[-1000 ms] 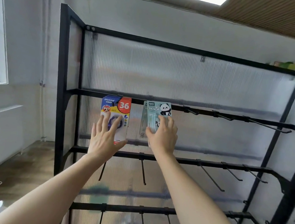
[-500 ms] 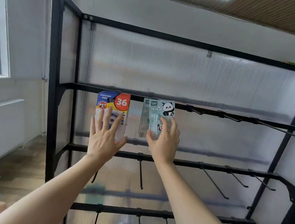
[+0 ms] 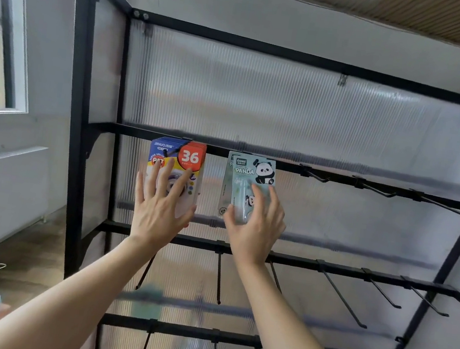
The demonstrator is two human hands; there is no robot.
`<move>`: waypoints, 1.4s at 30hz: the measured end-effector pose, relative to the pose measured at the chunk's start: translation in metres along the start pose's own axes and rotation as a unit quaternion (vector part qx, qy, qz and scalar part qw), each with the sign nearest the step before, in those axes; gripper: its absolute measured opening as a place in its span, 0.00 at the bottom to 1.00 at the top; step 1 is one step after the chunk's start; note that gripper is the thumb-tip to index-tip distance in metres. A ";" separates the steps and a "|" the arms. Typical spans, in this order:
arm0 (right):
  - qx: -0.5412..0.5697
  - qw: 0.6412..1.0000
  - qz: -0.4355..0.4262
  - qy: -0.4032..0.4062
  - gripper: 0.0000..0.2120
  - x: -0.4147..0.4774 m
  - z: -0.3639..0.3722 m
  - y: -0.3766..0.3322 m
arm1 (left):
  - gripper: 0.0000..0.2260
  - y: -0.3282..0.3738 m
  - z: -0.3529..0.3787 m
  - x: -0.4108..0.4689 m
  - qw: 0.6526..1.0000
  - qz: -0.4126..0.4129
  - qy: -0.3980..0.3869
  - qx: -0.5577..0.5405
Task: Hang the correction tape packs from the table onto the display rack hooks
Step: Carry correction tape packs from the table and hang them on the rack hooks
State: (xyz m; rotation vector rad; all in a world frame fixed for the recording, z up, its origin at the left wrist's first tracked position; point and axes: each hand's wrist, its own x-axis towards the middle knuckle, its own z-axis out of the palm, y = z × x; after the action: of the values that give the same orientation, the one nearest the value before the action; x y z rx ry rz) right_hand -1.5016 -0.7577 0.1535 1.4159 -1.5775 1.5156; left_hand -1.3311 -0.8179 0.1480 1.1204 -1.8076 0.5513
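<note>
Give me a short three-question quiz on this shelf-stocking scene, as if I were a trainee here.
1. True or false: the left hand rests on the panda packs.
2. Level with the hung packs, where are the empty hooks? A: left of both stacks. B: right of the panda packs. C: between the two stacks.
3. Fill in: the big number printed on the red-and-blue packs is ___.

Key
1. False: it rests on the red-and-blue packs.
2. B.
3. 36.
</note>
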 end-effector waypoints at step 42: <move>-0.179 0.883 0.064 -0.429 0.33 -0.130 -0.110 0.007 | 0.36 0.054 -0.073 -0.152 0.955 -0.073 -0.287 -0.030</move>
State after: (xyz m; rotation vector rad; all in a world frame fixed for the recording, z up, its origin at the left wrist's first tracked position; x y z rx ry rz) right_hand -1.4980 -0.6154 0.0601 1.8927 -2.3372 0.5599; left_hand -1.3178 -0.6672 0.0556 1.4606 -2.1832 0.0741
